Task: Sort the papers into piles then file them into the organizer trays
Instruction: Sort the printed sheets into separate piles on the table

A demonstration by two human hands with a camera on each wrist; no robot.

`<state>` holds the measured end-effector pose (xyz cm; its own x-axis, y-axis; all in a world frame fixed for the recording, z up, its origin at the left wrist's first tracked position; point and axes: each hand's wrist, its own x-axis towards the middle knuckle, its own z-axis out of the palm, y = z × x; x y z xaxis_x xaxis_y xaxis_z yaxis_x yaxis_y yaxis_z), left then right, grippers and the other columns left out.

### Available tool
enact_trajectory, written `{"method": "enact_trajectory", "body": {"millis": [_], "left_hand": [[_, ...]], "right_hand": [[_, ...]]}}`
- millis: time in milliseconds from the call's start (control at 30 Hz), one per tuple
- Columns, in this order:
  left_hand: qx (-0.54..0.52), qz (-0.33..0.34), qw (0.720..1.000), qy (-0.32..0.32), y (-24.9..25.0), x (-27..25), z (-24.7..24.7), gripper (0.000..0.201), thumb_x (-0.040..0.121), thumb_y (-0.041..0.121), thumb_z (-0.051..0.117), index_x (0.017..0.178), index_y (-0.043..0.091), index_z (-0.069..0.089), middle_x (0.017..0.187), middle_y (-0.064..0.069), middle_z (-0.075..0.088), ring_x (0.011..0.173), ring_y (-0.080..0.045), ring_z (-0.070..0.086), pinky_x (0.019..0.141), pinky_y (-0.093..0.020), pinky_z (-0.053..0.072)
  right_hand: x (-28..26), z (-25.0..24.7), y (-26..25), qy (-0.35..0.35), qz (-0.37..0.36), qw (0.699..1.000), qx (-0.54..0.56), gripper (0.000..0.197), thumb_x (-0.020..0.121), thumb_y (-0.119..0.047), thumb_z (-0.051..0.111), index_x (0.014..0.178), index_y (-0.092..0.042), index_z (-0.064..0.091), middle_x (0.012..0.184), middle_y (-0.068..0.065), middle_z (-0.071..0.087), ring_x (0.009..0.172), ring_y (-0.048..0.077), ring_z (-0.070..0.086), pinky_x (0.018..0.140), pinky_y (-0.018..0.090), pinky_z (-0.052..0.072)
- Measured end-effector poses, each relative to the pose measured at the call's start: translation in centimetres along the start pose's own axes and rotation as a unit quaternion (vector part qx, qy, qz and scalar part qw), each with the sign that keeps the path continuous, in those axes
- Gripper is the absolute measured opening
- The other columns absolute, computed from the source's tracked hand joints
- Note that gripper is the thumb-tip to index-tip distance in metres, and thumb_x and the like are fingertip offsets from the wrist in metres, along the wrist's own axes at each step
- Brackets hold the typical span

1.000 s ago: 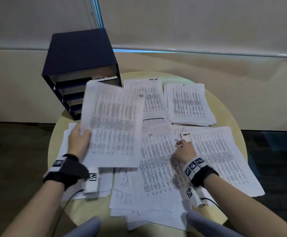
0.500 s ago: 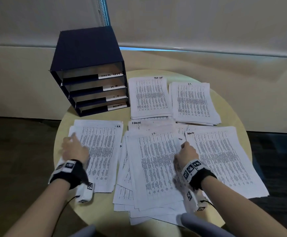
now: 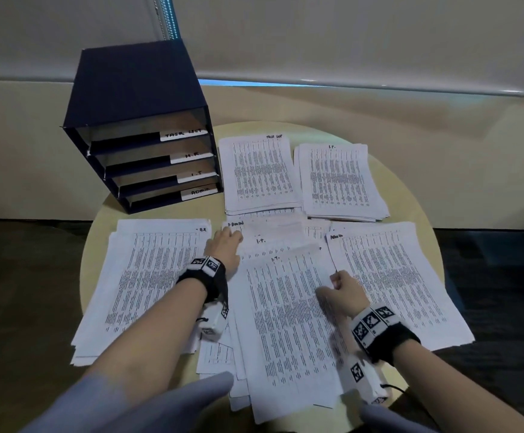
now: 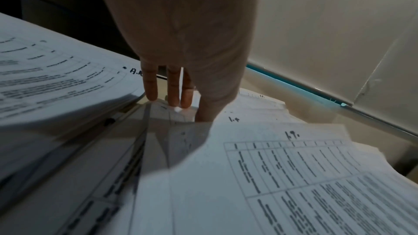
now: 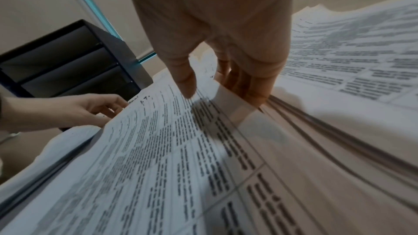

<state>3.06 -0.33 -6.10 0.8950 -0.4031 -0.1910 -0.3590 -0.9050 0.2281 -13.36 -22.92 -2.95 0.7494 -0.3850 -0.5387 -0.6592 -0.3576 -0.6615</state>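
Observation:
In the middle of the round table (image 3: 410,195) lies a loose heap of printed sheets; its top sheet (image 3: 288,323) is marked I.T. My right hand (image 3: 338,281) pinches that sheet's right edge, thumb on top and fingers under the raised edge (image 5: 235,112). My left hand (image 3: 224,245) reaches to the heap's far left corner, its straight fingers (image 4: 172,94) touching the sheets there. Sorted piles surround the heap: H.R. (image 3: 148,276) on the left, Admin (image 3: 392,282) on the right, Task List (image 3: 257,173) and I.T. (image 3: 338,179) behind. The dark blue organizer (image 3: 138,98) stands at the back left.
The organizer's four trays are labelled Task List, H.R., I.T. and Admin (image 3: 198,192), and look empty. Papers hang over the table's near edge. A beige wall and a window blind (image 3: 348,35) rise behind the table. Dark floor surrounds it.
My left hand laid its sheet on the H.R. pile, let go, and moved right to the middle heap's far corner. My right hand stayed on the top sheet's right edge.

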Motion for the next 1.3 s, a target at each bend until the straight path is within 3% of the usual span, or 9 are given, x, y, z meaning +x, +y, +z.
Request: {"method": "enact_trajectory", "body": {"millis": [100,267,467,567,700,833,1000,1100,1300], "left_hand": [[-0.013,-0.017,1.000,-0.013,-0.2,0.0,0.1,0.043,0.085,0.020,0.062,0.124,0.020,0.043,0.128,-0.002,0.044,0.119,-0.023,0.041,0.098,-0.041,0.039],[-0.016,-0.032,0.996,-0.079,-0.9,0.4,-0.5,0.045,0.080,0.027,0.069,0.117,0.021,0.044,0.124,-0.005,0.040,0.116,-0.025,0.038,0.095,-0.042,0.040],[-0.021,-0.030,0.992,-0.118,-1.0,0.6,-1.1,0.053,0.075,0.029,0.075,0.117,0.019,0.044,0.121,-0.005,0.044,0.115,-0.025,0.039,0.087,-0.038,0.038],[-0.030,-0.013,0.996,-0.084,-1.0,0.1,-1.2,0.037,0.078,0.027,0.072,0.106,0.022,0.049,0.111,-0.003,0.046,0.108,-0.024,0.041,0.087,-0.037,0.039],[-0.106,0.034,0.993,-0.037,-0.7,-1.5,-1.4,0.007,0.090,0.027,0.060,0.086,0.021,0.057,0.097,-0.001,0.049,0.097,-0.022,0.044,0.083,-0.034,0.037],[-0.178,0.079,0.979,-0.061,-0.8,-2.5,-2.1,0.011,0.089,0.023,0.065,0.079,0.018,0.063,0.095,-0.004,0.055,0.097,-0.023,0.048,0.082,-0.031,0.038],[-0.190,0.063,0.977,-0.074,-1.4,-2.2,-2.2,0.024,0.082,0.031,0.072,0.064,0.029,0.056,0.132,0.002,0.048,0.127,-0.019,0.038,0.110,-0.043,0.026],[-0.127,0.062,0.983,-0.116,-1.3,-1.3,-2.6,0.028,0.081,0.034,0.072,0.062,0.031,0.053,0.150,0.000,0.034,0.139,-0.022,0.026,0.115,-0.047,0.016],[-0.119,0.089,0.989,-0.028,0.2,-1.3,-1.6,0.015,0.086,0.022,0.066,0.073,0.021,0.059,0.099,0.008,0.051,0.098,-0.016,0.049,0.094,-0.039,0.042]], "right_hand": [[0.2,0.5,-0.6,0.022,-0.038,0.997,-0.060,0.033,0.088,-0.031,0.057,0.113,-0.015,0.043,0.080,0.001,0.055,0.063,0.012,0.054,0.048,0.020,0.038],[1.0,0.8,-1.6,0.029,-0.040,0.997,-0.066,0.009,0.088,-0.008,0.050,0.097,-0.011,0.047,0.074,0.001,0.058,0.056,0.007,0.052,0.040,0.016,0.035],[1.5,1.5,-2.6,0.015,-0.049,0.998,-0.020,0.007,0.091,-0.011,0.048,0.097,-0.014,0.046,0.073,-0.002,0.054,0.059,0.008,0.052,0.046,0.019,0.035],[2.3,1.8,-2.8,0.045,-0.044,0.997,-0.038,0.004,0.091,-0.008,0.046,0.089,-0.010,0.048,0.079,0.004,0.056,0.058,0.008,0.049,0.045,0.017,0.032],[3.5,1.8,-2.7,0.092,-0.047,0.995,-0.002,0.007,0.081,-0.009,0.054,0.086,-0.005,0.056,0.108,0.011,0.050,0.080,0.021,0.058,0.059,0.026,0.050],[3.4,1.6,-3.0,0.086,-0.053,0.994,0.047,0.007,0.080,-0.009,0.057,0.086,-0.012,0.058,0.090,0.005,0.059,0.066,0.016,0.058,0.048,0.021,0.042],[3.4,1.5,-2.9,0.066,-0.063,0.994,0.058,0.005,0.078,-0.011,0.060,0.083,-0.012,0.060,0.076,0.004,0.063,0.060,0.013,0.055,0.051,0.022,0.040],[3.2,1.5,-2.7,0.066,-0.070,0.993,0.062,0.003,0.078,-0.010,0.060,0.080,-0.012,0.059,0.070,0.001,0.059,0.057,0.012,0.051,0.051,0.021,0.038],[3.5,1.5,-2.0,0.096,-0.044,0.991,0.086,0.008,0.082,-0.007,0.055,0.078,-0.012,0.052,0.077,0.005,0.059,0.060,0.014,0.053,0.048,0.020,0.037]]}}
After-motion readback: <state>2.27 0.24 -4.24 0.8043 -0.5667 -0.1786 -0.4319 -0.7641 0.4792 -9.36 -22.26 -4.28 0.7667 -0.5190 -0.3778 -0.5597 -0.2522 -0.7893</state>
